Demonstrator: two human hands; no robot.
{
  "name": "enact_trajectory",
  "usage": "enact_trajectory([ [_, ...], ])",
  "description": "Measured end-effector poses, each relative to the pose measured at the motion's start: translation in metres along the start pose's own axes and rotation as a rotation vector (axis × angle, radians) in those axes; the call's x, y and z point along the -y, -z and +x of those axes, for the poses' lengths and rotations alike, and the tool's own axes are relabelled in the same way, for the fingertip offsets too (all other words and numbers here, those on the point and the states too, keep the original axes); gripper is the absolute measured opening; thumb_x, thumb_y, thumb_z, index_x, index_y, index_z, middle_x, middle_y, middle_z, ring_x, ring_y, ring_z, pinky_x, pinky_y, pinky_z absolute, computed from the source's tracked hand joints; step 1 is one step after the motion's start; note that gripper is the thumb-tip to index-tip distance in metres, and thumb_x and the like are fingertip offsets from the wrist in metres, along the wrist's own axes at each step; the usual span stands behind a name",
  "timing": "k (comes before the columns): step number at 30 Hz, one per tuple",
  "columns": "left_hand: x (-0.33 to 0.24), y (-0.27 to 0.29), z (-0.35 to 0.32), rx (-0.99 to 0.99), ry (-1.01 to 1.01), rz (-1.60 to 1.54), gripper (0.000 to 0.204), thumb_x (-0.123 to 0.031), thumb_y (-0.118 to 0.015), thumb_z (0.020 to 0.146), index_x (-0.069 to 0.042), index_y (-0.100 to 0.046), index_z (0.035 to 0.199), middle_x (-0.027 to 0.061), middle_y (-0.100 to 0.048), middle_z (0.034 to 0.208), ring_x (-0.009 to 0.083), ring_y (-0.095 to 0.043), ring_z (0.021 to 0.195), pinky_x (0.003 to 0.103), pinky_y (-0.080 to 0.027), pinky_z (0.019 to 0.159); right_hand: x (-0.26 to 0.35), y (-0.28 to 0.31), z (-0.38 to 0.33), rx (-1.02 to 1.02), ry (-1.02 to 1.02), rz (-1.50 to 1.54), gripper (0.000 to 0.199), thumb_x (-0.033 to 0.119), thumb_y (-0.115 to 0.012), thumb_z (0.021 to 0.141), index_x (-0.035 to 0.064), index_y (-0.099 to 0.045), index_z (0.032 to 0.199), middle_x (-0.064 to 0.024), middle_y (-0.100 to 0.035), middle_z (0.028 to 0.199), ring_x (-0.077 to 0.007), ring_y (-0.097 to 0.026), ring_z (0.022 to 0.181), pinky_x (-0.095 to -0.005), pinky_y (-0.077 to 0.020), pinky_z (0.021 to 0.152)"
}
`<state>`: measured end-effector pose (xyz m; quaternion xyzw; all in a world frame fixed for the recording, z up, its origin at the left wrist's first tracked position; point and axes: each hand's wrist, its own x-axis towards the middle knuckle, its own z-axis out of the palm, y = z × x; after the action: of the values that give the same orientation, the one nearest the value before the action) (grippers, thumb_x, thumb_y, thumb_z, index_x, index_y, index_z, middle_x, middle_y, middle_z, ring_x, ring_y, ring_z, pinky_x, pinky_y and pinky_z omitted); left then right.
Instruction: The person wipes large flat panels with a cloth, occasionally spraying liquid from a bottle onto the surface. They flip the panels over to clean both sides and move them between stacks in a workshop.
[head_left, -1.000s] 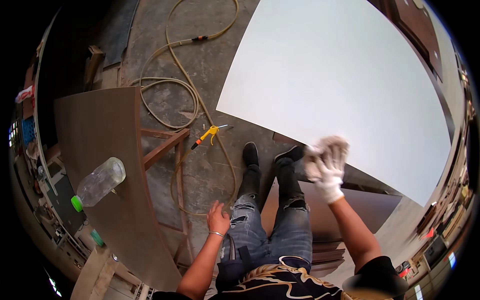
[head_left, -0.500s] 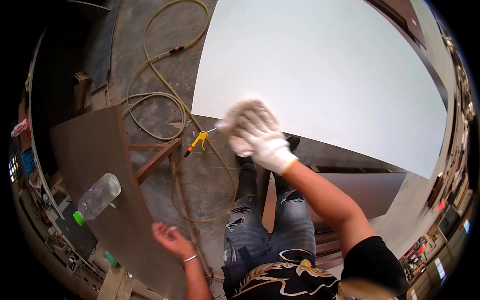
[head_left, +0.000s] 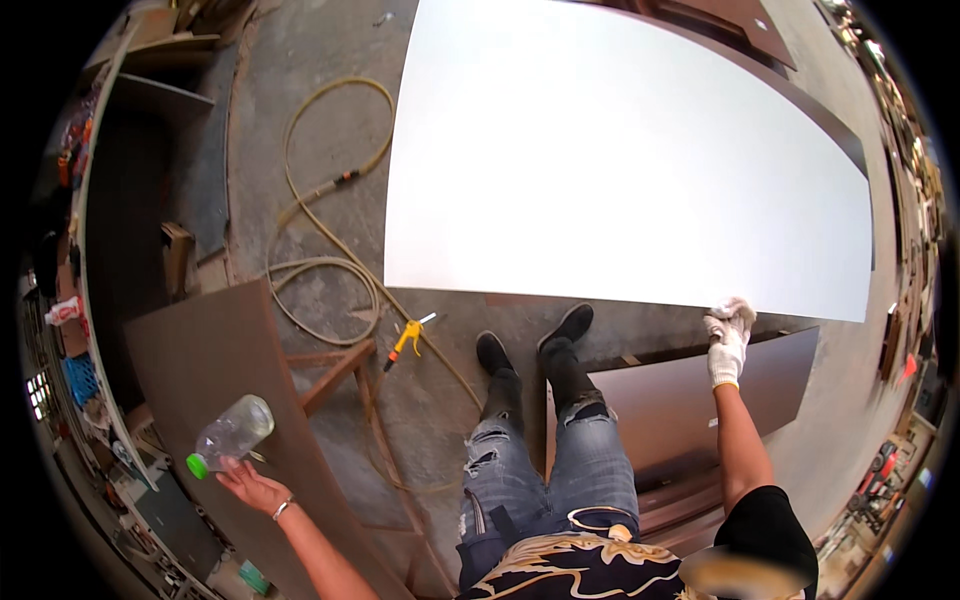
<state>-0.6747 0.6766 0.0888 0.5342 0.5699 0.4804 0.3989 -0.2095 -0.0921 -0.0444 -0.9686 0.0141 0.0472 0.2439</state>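
My bare left hand [head_left: 252,488] reaches over the brown board [head_left: 200,340] at the left. Its fingers are apart, beside the green cap and lower side of a clear plastic bottle [head_left: 236,432] lying there; whether they touch it I cannot tell. In a white knit glove, my right hand [head_left: 728,345] is closed on a crumpled pale rag [head_left: 735,308] at the near edge of a large white panel [head_left: 620,150], towards its right corner. The glove hides part of the rag.
A yellow air blow gun [head_left: 410,338] on a coiled hose [head_left: 300,200] lies over the concrete floor. Reddish-brown framing [head_left: 335,378] stands beside the left board. Another brown panel [head_left: 700,400] lies under my right arm. My feet stand between the boards.
My right hand has swept right along the white panel's near edge with the rag. My left hand has moved left and forward to the bottle. The view has shifted slightly.
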Motion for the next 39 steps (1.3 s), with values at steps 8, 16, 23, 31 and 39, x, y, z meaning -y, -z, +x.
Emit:
enact_trajectory([
  [8,-0.043,-0.011,0.044,0.084,-0.047,0.016,0.062,-0.025,-0.077,0.092,-0.002,-0.049,0.143,0.0079,-0.060,0.138,0.0199,-0.056,0.125,0.038,-0.042,0.105,0.203,-0.047,-0.028,-0.226,0.227,0.312,0.039,0.015,-0.046,0.106,0.0053,-0.061,0.140,-0.0105,-0.049,0.155,-0.0219,-0.041,0.146,-0.0381,-0.0110,0.127],
  [16,-0.043,-0.085,0.009,0.279,-0.317,0.322,0.043,-0.010,-0.076,0.089,0.007,-0.059,0.125,0.0138,-0.068,0.119,0.0224,-0.065,0.106,0.036,-0.052,0.095,0.314,-0.153,-0.077,0.351,0.544,-0.019,0.062,0.030,-0.056,0.090,0.0179,-0.051,0.151,-0.0060,-0.040,0.162,-0.0252,-0.022,0.156,-0.0481,-0.0012,0.129],
  [23,-0.107,-0.262,-0.197,0.792,-0.408,0.348,0.041,-0.007,-0.073,0.090,0.005,-0.061,0.127,0.0144,-0.066,0.126,0.0239,-0.062,0.116,0.039,-0.048,0.103,0.206,-0.074,-0.049,0.135,0.490,0.071,0.055,0.029,-0.060,0.085,0.0184,-0.063,0.140,-0.0050,-0.053,0.152,-0.0238,-0.035,0.151,-0.0497,-0.0122,0.128],
  [31,-0.122,-0.471,-0.494,1.382,-0.136,-0.008,0.072,0.010,-0.073,0.082,0.000,-0.040,0.145,0.0146,-0.053,0.139,0.0265,-0.054,0.128,0.042,-0.044,0.112,-0.047,0.066,0.032,-0.256,-0.002,-0.033,0.063,0.027,-0.073,0.075,0.0158,-0.065,0.137,-0.0083,-0.057,0.148,-0.0296,-0.039,0.148,-0.0536,-0.0122,0.127],
  [39,-0.154,-0.572,-0.686,1.767,-0.336,-0.049,0.072,0.009,-0.073,0.083,0.002,-0.039,0.146,0.0146,-0.055,0.138,0.0255,-0.055,0.127,0.040,-0.045,0.111,-0.273,0.182,0.127,-0.680,-0.426,0.128,0.051,0.016,-0.063,0.091,0.0166,-0.061,0.142,-0.0082,-0.049,0.155,-0.0326,-0.033,0.150,-0.0424,-0.0224,0.126],
])
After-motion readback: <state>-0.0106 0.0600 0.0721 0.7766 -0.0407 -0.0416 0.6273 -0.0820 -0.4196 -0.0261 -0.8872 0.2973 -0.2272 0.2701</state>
